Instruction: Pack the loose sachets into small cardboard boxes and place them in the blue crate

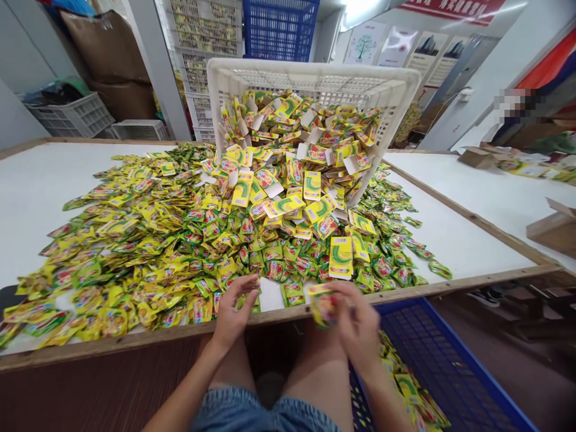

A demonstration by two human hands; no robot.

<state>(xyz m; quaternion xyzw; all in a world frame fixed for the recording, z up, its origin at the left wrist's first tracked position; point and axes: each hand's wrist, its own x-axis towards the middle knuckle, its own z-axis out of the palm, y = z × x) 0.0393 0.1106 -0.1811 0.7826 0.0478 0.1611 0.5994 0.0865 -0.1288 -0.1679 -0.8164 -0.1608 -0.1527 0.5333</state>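
Note:
My left hand [236, 309] is at the table's front edge, its fingers and thumb curled around a small green sachet [255, 303] that is partly hidden by them. My right hand [357, 321] pinches a small yellow-and-green pack [322, 306] just over the edge; motion blurs it, and whether it is a box or a sachet is unclear. Loose yellow and green sachets [153, 240] lie heaped before both hands. Flat yellow cartons [341, 257], some with open white flaps, spill over the heap from a tilted white crate [315, 69].
A blue basket [450, 336] holding yellow packs stands below the table edge by my right arm. Wooden strips [468, 282] border the white table. Stacked white crates [202, 60] and a blue crate [281, 27] rise behind. Cardboard boxes [553, 228] are at right.

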